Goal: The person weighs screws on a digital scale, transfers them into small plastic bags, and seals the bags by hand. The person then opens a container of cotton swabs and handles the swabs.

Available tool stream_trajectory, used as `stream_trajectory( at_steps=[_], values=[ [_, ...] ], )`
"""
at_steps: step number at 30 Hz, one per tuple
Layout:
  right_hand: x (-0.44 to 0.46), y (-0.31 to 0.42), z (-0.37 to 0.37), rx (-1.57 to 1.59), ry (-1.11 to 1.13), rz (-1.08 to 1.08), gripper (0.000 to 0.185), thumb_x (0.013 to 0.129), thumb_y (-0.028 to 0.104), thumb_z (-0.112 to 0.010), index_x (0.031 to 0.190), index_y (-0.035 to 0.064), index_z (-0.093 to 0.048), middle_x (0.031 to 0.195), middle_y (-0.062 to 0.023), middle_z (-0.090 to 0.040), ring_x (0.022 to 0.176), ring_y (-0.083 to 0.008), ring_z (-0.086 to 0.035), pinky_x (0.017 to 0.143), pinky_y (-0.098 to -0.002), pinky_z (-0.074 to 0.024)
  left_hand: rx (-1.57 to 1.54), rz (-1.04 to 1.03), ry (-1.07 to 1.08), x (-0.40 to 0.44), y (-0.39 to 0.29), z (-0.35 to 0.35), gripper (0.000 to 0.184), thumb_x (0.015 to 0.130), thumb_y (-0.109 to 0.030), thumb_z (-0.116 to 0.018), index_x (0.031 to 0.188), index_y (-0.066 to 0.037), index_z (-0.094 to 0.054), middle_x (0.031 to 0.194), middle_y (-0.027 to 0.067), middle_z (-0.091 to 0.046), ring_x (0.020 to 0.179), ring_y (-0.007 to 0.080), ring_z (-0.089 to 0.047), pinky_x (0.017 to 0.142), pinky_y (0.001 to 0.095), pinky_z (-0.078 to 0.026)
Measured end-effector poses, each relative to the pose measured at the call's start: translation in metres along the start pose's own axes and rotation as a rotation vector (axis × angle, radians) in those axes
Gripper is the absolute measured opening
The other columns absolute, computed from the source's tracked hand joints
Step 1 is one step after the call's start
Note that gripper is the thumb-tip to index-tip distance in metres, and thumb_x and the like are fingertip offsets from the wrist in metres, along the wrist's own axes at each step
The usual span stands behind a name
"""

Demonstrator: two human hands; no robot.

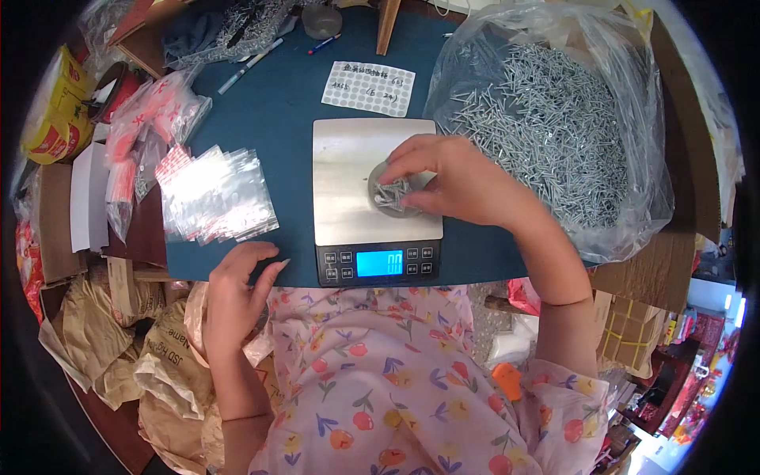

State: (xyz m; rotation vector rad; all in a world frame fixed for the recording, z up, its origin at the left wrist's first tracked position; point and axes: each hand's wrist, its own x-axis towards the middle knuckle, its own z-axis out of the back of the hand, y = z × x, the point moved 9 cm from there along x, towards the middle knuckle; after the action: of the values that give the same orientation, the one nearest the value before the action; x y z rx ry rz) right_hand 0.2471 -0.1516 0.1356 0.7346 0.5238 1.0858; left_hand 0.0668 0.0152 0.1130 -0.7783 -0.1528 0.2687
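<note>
My right hand grips the rim of a small round dish with several metal screws in it. The dish is at the steel plate of a digital scale; whether it rests on the plate I cannot tell. The scale's lit display reads 0.0. My left hand is at the table's front edge, thumb and fingers apart, with nothing in it. Just beyond it lies a fanned stack of clear zip bags.
A large clear bag full of screws fills the right side. Behind the scale lies a sheet of round labels. Pens, another small bowl and pink-marked bags are farther back and left. Brown paper bags hang low left.
</note>
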Motion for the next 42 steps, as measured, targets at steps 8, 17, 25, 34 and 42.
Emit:
stream_trajectory(
  at_steps=[8,17,25,34,42],
  values=[
    [-0.039,-0.052,0.062,-0.269,-0.214,-0.259,0.022,0.074,0.003,-0.073,0.095,0.0024,-0.068,0.088,-0.0087,-0.068,0.078,-0.0194,-0.065,0.069,-0.0300,-0.0518,0.203,-0.117,-0.124,0.006,0.013,-0.005,0.020,0.081,0.005,-0.062,0.100,0.001,-0.066,0.112,0.0177,-0.066,0.112,0.0337,-0.060,0.094,0.0371,-0.047],
    [-0.046,-0.096,0.012,-0.415,-0.007,-0.354,0.020,0.077,0.019,-0.073,0.088,0.0057,-0.063,0.090,-0.0117,-0.060,0.086,-0.0306,-0.062,0.073,-0.0411,-0.0497,0.268,-0.039,-0.260,0.016,0.041,-0.011,0.024,0.084,0.004,-0.059,0.108,0.000,-0.066,0.113,0.0177,-0.066,0.110,0.0324,-0.061,0.089,0.0381,-0.051],
    [-0.069,-0.090,0.038,-0.647,-0.174,-0.271,0.016,0.086,0.017,-0.064,0.090,0.0036,-0.056,0.091,-0.0142,-0.057,0.083,-0.0359,-0.059,0.071,-0.0439,-0.0475,0.304,-0.086,-0.293,0.018,0.041,-0.010,0.024,0.085,0.001,-0.063,0.109,-0.001,-0.066,0.107,0.0177,-0.068,0.101,0.0285,-0.067,0.086,0.0350,-0.051],
    [-0.068,-0.085,0.046,-0.461,-0.186,-0.294,0.016,0.083,0.012,-0.067,0.087,0.0007,-0.057,0.080,-0.0156,-0.061,0.073,-0.0344,-0.060,0.065,-0.0408,-0.0461,0.208,-0.010,-0.346,0.017,0.044,-0.008,0.023,0.083,0.004,-0.061,0.106,0.000,-0.065,0.099,0.0193,-0.067,0.091,0.0321,-0.067,0.080,0.0357,-0.053],
    [-0.068,-0.102,0.016,-0.505,-0.103,-0.465,0.023,0.075,0.015,-0.075,0.088,0.0001,-0.062,0.077,-0.0175,-0.067,0.073,-0.0340,-0.066,0.067,-0.0412,-0.0509,0.276,-0.070,-0.345,0.011,0.042,-0.013,0.024,0.083,0.004,-0.061,0.106,-0.001,-0.066,0.111,0.0165,-0.066,0.097,0.0284,-0.066,0.084,0.0335,-0.052]
  ],
)
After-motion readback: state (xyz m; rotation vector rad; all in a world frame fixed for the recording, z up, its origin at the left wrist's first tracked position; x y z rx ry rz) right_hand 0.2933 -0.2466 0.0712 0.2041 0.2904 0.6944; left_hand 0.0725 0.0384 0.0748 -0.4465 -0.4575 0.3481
